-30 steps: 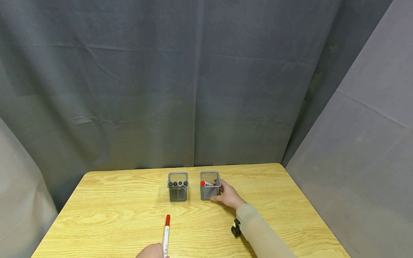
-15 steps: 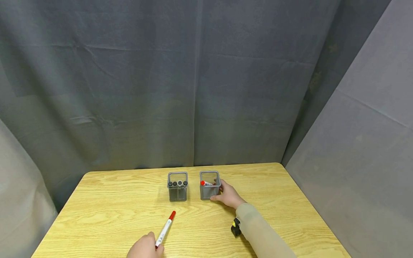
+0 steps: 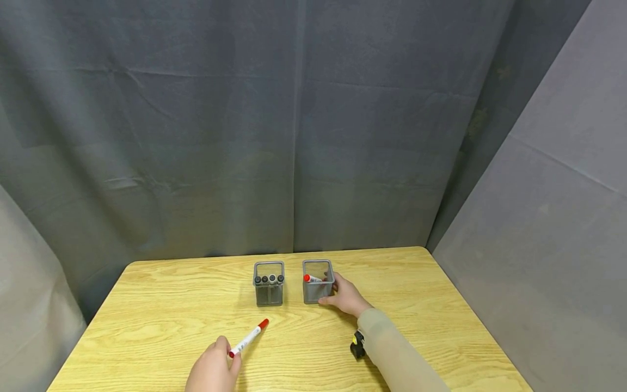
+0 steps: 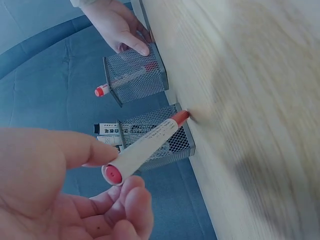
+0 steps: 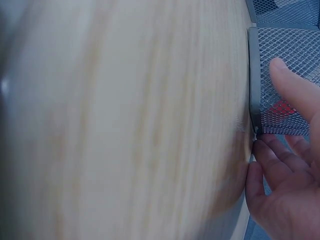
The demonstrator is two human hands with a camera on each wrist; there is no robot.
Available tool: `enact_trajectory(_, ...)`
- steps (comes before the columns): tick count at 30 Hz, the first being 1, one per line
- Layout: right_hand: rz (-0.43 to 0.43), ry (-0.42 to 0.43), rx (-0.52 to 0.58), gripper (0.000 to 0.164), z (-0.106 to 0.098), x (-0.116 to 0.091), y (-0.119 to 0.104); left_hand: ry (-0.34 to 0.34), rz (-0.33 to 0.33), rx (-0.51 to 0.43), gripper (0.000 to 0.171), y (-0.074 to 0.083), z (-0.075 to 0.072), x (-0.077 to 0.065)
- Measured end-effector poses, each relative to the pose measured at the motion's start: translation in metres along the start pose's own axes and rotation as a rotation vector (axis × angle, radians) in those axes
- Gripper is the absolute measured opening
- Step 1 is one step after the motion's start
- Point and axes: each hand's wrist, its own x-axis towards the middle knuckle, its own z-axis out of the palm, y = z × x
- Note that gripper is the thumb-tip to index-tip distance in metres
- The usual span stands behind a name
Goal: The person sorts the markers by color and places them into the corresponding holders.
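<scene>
My left hand [image 3: 213, 367] is low in the head view, pinching a white marker [image 3: 247, 341] with a red cap by its rear end. The left wrist view shows that marker [image 4: 150, 145] slanting, its red tip at the table surface. At the back, my right hand [image 3: 346, 298] grips the right side of a grey mesh pen holder [image 3: 312, 294]; in the right wrist view its thumb [image 5: 295, 87] lies on the mesh. Inside leans a red-capped marker [image 3: 313, 279]. Left of it, apart, stands a second mesh pen holder [image 3: 269, 296] with several dark-ended markers [image 3: 265, 279].
The wooden table [image 3: 161, 316] carries both holders near its back edge. Grey curtains [image 3: 196, 136] hang behind and at the sides. A small black-and-yellow device [image 3: 357, 345] sits at the right wrist.
The left hand has come further into view and turned the marker from nearly straight ahead to slanting up and right. The right hand and both pen holders have stayed put.
</scene>
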Motion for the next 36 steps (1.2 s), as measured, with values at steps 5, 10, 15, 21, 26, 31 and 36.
enact_trajectory(5,-0.001,-0.001,0.0,0.085,-0.0004,-0.0002,-0.0004,0.059,0.006,-0.033,0.018,0.0004,-0.0023,0.0021)
enact_trajectory(10,0.005,-0.001,-0.001,0.085,-0.0006,-0.0001,-0.0002,0.12,0.041,-0.036,0.018,0.003,-0.0054,0.0033)
enact_trajectory(15,0.002,-0.002,-0.004,0.085,-0.001,-0.0004,-0.0007,0.165,0.083,-0.038,0.019,0.0062,-0.0072,0.0028)
enact_trajectory(21,-0.002,-0.002,-0.002,0.085,-0.0016,-0.0013,-0.0021,0.208,0.115,-0.042,0.021,0.0077,-0.0075,0.0025)
enact_trajectory(26,-0.006,-0.001,0.0,0.084,-0.0017,-0.0014,-0.0024,0.256,0.153,-0.043,0.023,0.0072,-0.0071,0.0023)
enact_trajectory(31,-0.004,-0.003,0.0,0.085,-0.0014,-0.001,-0.0018,0.269,0.166,-0.056,0.023,0.0075,-0.0073,0.0027)
enact_trajectory(36,0.001,-0.006,-0.001,0.085,-0.0015,-0.0007,-0.0019,0.284,0.177,-0.067,0.022,0.009,-0.0085,0.0036)
